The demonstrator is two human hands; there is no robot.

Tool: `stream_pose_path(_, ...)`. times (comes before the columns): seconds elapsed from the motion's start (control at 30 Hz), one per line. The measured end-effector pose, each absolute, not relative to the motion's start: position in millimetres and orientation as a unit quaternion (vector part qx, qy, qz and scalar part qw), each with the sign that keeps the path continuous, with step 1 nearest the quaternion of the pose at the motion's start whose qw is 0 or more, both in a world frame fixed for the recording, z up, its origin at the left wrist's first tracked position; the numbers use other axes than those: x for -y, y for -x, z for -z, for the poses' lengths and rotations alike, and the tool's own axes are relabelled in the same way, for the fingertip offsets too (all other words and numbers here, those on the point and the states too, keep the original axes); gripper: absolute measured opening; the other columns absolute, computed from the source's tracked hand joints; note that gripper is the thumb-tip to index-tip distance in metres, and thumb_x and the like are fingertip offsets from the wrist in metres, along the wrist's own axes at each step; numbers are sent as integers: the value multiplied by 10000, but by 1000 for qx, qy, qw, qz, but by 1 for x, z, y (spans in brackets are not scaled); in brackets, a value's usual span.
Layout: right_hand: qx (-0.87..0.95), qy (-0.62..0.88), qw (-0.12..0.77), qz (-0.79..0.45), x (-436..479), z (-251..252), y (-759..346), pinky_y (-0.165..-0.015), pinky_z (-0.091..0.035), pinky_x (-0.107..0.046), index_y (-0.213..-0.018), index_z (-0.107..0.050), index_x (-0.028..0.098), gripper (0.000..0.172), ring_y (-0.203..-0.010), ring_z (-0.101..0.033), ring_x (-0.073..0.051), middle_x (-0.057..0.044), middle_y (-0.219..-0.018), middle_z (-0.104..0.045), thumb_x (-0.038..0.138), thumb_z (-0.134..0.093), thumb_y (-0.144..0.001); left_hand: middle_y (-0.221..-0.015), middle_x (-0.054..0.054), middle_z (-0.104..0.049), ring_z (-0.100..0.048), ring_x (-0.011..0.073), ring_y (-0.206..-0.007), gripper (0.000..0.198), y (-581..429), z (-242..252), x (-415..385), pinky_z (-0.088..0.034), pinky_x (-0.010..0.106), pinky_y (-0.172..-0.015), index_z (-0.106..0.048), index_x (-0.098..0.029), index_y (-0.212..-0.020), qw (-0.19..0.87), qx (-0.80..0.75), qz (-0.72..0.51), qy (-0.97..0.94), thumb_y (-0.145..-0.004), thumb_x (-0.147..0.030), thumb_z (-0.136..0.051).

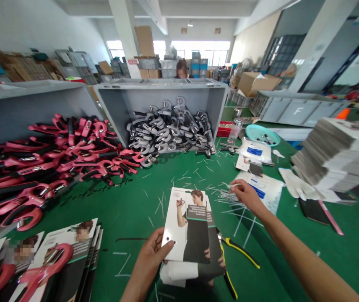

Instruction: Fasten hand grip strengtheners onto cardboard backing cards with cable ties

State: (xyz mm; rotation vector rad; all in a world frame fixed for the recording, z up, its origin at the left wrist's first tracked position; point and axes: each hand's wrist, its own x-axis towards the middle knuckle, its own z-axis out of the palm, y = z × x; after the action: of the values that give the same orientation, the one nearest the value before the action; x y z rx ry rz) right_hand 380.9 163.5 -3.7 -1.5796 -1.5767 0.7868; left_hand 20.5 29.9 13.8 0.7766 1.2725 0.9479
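My left hand (149, 253) grips a printed packaging card (195, 228) by its lower left edge, thumb on the front near two punched holes. More cards (179, 272) lie beneath it. Off to the right, my right hand (245, 193) is closed in a pinch on a thin white cable tie (232, 185), just above a loose heap of cable ties (226, 196). Partly under the cards sit cutting pliers (242, 251) with yellow and black handles. Carded pink hand grips (49, 264) lie at the lower left.
Pink hand grips (81, 151) spill from a grey bin at left; grey hand grips (170, 130) fill another bin (104, 105). At right are plastic bags (266, 188), a turquoise plate (274, 138), stacked cards (333, 151) and a white glove (299, 184). A person (182, 69) is behind the bins.
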Motion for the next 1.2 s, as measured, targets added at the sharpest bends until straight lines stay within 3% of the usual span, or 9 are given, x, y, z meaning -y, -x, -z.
stream_pose_path(0.07, 589, 589, 401, -381, -160, 2, -375, -509, -424, -261, -1111, -631, 183, 398, -549, -490, -119, -29, -819, -655, 496, -543, -881, -1021, 100, -732, -652, 200, -741, 530, -19, -12, -28, -445, 232, -541, -639, -149, -1088, 631, -561, -418, -335, -666, -424, -803)
stream_pose_path(0.13, 562, 561, 424, -436, -155, -2, -368, -575, -482, -272, -1162, -640, 179, 442, -627, -550, -122, -57, -917, -666, 507, -571, -874, -1045, 107, -725, -639, 183, -720, 557, -18, -9, -25, -455, 236, -550, -629, -141, -1126, 628, -557, -440, -318, -676, -420, -802)
stream_pose_path(0.23, 519, 539, 460, -478, -150, -6, -357, -680, -534, -305, -1135, -678, 179, 440, -720, -600, -140, -67, -959, -667, 484, -671, -818, -1106, 96, -707, -646, 190, -863, 543, -11, -7, -21, -503, 257, -713, -618, -154, -1196, 631, -535, -486, -284, -728, -376, -780)
stream_pose_path(0.3, 491, 540, 488, -480, -150, -7, -349, -644, -535, -296, -1047, -709, 180, 384, -677, -588, -134, -50, -881, -659, 470, -708, -796, -1051, 78, -715, -635, 172, -844, 509, -2, -8, -21, -500, 260, -765, -640, -153, -1186, 627, -529, -503, -272, -738, -354, -775)
stream_pose_path(0.4, 461, 541, 529, -464, -152, -11, -340, -570, -516, -272, -950, -725, 188, 314, -618, -562, -125, -31, -793, -639, 462, -716, -797, -890, 57, -720, -582, 125, -669, 432, 20, -17, -30, -475, 233, -659, -692, -130, -1101, 621, -536, -489, -297, -735, -344, -775)
stream_pose_path(0.63, 515, 478, 579, -414, -131, -57, -283, -636, -560, -287, -942, -657, 204, 206, -695, -655, -150, -21, -856, -678, 393, -679, -861, -820, 59, -706, -612, 140, -673, 407, 44, -27, -57, -454, 207, -580, -706, -110, -1013, 652, -498, -427, -379, -692, -346, -794)
stream_pose_path(0.8, 728, 430, 465, -264, -95, -69, -225, -735, -565, -323, -1046, -621, 241, 114, -791, -701, -178, -30, -952, -715, 279, -569, -953, -703, 18, -626, -543, 108, -529, 426, 31, -3, -67, -462, 217, -471, -683, -98, -1021, 678, -456, -428, -387, -726, -395, -761)
stream_pose_path(0.97, 841, 350, 402, -88, -93, -51, -199, -848, -531, -340, -1107, -594, 237, 183, -973, -673, -206, -55, -1046, -707, 162, -510, -964, -687, 9, -610, -545, 106, -510, 390, 30, 3, -66, -468, 211, -456, -688, -109, -1026, 670, -452, -432, -399, -748, -375, -745)
stream_pose_path(1.2, 868, 314, 376, -79, -100, -39, -196, -893, -520, -353, -1167, -564, 229, 245, -1026, -653, -206, -71, -1078, -702, 129, -477, -962, -665, -6, -607, -549, 109, -483, 362, 33, 11, -68, -470, 219, -457, -688, -119, -1032, 667, -457, -426, -406, -760, -355, -727)
